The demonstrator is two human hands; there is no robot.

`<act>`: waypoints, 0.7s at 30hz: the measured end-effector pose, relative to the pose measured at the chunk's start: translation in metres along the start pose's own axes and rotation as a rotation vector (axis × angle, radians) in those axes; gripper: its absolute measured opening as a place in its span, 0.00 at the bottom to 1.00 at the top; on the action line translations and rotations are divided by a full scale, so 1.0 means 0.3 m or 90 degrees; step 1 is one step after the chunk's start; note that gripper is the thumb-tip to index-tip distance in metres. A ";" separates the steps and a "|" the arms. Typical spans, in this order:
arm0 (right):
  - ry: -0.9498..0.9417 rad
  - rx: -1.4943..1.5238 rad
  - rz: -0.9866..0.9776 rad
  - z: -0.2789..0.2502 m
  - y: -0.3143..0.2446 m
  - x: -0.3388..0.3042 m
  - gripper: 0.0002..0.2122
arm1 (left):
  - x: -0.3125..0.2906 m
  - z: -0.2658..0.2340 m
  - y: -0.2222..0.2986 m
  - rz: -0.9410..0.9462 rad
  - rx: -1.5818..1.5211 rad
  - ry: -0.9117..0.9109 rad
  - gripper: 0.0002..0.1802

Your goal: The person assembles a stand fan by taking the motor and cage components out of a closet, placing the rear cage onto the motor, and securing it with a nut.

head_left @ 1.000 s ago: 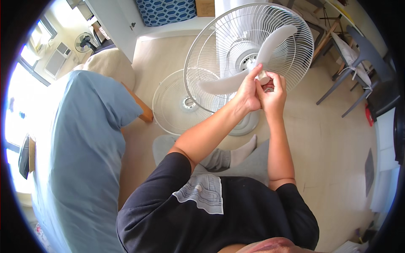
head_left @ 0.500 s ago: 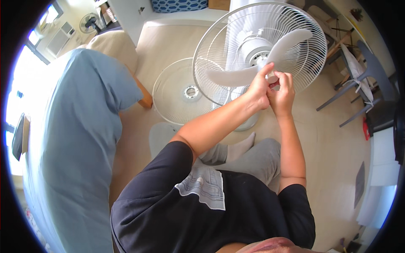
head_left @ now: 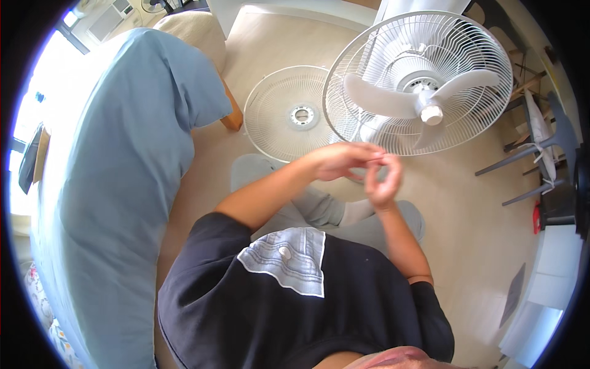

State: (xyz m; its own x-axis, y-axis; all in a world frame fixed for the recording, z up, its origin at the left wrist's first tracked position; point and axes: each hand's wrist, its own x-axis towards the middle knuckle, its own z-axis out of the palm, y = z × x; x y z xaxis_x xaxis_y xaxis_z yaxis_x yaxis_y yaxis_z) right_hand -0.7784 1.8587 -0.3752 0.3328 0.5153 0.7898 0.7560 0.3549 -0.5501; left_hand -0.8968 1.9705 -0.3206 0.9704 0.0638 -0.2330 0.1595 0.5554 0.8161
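A white standing fan has its rear wire grille point(head_left: 473, 138) upright before me, with the pale three-bladed fan blade point(head_left: 384, 98) mounted inside. At the blade's centre is a round white knob point(head_left: 432, 115). Below and in front of the fan, apart from it, my two hands meet at their fingertips. My left hand point(head_left: 347, 161) stretches its fingers rightward, slightly blurred. My right hand point(head_left: 384, 181) curls thumb and fingers into a ring against the left fingertips. Whether something small is pinched there cannot be seen. A second round wire grille point(head_left: 279, 132) lies on the floor left of the fan.
A bed with blue bedding point(head_left: 117, 203) fills the left side, its wooden leg point(head_left: 232, 114) near the loose grille. Grey chairs point(head_left: 553, 129) stand at the right. I sit on the light wood floor, with my grey-trousered legs point(head_left: 326, 209) folded below the fan.
Both hands have come off the fan's centre and drawn back toward me, uncovering the knob and blade. My view has shifted, so the fan sits further right.
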 end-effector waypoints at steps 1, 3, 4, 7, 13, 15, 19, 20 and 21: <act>-0.077 0.006 -0.005 0.061 -0.008 -0.061 0.12 | -0.082 -0.055 -0.031 -0.049 -0.028 0.037 0.29; -0.207 0.007 -0.044 0.196 -0.018 -0.148 0.14 | -0.231 -0.161 -0.115 -0.080 -0.090 0.151 0.29; -0.259 0.002 -0.083 0.266 -0.011 -0.172 0.15 | -0.305 -0.217 -0.164 -0.073 -0.140 0.267 0.27; -0.327 -0.089 -0.094 0.427 0.065 -0.233 0.16 | -0.462 -0.314 -0.228 -0.037 -0.283 0.518 0.22; -0.677 -0.196 -0.036 0.570 0.300 -0.292 0.07 | -0.562 -0.364 -0.225 0.015 -0.370 0.624 0.16; -0.599 -0.154 -0.058 0.593 0.283 -0.277 0.06 | -0.577 -0.383 -0.232 0.043 -0.390 0.654 0.15; -0.423 -0.042 -0.040 0.602 0.156 -0.166 0.09 | -0.580 -0.428 -0.254 0.102 -0.427 0.757 0.16; -0.398 -0.044 -0.034 0.602 0.117 -0.132 0.09 | -0.574 -0.434 -0.251 0.110 -0.433 0.781 0.16; -0.371 -0.049 -0.027 0.600 0.081 -0.095 0.09 | -0.561 -0.434 -0.243 0.112 -0.440 0.779 0.16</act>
State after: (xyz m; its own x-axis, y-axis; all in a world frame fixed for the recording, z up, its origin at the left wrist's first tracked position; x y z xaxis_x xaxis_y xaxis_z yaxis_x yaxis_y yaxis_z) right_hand -0.8708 1.9930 -0.4601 -0.0475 0.8536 0.5188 0.8075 0.3385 -0.4831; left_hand -1.0954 2.0273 -0.4095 0.1428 0.6430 -0.7525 -0.4110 0.7301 0.5459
